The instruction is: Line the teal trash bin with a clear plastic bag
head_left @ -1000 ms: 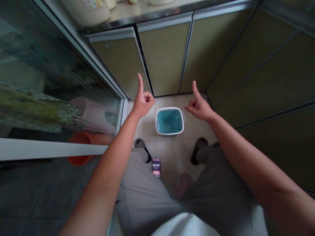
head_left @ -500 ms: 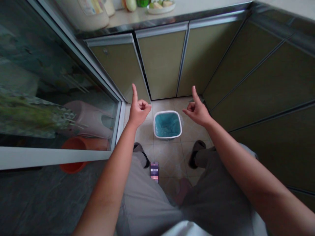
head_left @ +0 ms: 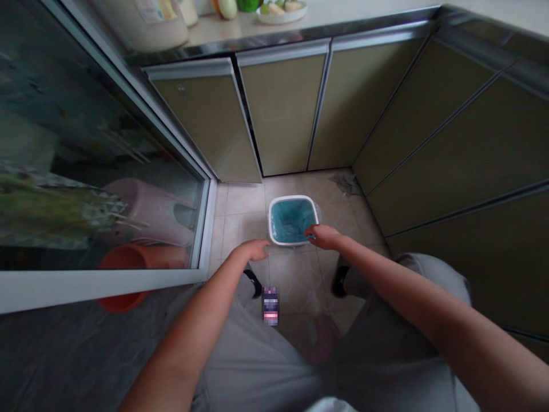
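A small rectangular waste bin [head_left: 271,226] with a white rim and a blue-green liner stands on the tiled floor between my feet. My left hand [head_left: 253,250] is just left of its near corner, the fingers stretched towards the bin and the thumb apart below them. Over the right near corner of the rim is my right hand [head_left: 325,236], its fingers loosely bent with a gap to the thumb. Whether either hand touches the rim, I cannot tell. Nothing shows in either hand.
Cabinet doors [head_left: 283,109] close off the back and right side. A glass sliding door [head_left: 207,223] is at left, with an orange bucket [head_left: 124,300] beyond it. A grey cloth [head_left: 346,182] lies by the corner. On the counter are a plate of food [head_left: 281,16] and a large jar [head_left: 150,28].
Both hands have come down and nearer to me, from pointing with raised index fingers to lowered beside the bin's near corners. The bin stands in the same place.
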Available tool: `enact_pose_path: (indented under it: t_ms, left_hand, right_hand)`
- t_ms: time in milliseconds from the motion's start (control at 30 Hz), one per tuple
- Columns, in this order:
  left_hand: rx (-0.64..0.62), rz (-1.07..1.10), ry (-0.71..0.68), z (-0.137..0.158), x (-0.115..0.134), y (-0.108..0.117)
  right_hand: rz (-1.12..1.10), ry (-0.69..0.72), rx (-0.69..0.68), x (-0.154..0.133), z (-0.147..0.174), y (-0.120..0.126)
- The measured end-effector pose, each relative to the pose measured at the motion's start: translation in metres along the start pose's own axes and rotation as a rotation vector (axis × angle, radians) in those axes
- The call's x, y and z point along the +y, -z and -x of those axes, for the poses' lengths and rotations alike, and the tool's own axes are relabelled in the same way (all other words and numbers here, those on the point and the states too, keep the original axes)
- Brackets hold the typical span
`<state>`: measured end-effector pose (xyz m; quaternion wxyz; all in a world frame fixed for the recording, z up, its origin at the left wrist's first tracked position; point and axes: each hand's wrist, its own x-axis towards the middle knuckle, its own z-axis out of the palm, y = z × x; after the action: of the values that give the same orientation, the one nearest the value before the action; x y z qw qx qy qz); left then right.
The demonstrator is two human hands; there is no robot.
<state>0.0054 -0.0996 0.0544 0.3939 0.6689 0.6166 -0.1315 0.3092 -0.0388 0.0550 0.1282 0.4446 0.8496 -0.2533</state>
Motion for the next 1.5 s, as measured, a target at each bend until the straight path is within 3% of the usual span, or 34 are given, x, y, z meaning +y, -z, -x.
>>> enact_pose_path:
  t_ms: [100,233,567,867,1167,1500]
  left_hand:
    - [-0.09,-0.107,-0.044,-0.007,0.006,-0.017]
    - [-0.172,-0.176,-0.042,-0.005,0.015,-0.023]
    - [-0.183,-0.14,-0.003,-0.003,0.012,-0.028]
    - [-0.173,-0.094,-0.003,-0.003,0.01,-0.03]
    - [-0.192,-0.113,-0.037,-0.006,0.005,-0.033]
    - [-0.184,-0.187,-0.009,0.006,0.012,-0.024]
  right_hand:
    - [0.021,0.025,-0.045,-0.001,-0.01,-0.027]
    - [0.013,0.029,-0.042,0.0,-0.018,-0.043]
    - [0.008,-0.016,-0.035,0.011,-0.025,-0.053]
    - [0.01,-0.014,-0.038,0.003,-0.019,-0.045]
    - [-0.018,0.029,0.043,-0.005,-0.002,-0.018]
    - [0.053,-0.007,0.213,-0.02,0.008,0.075]
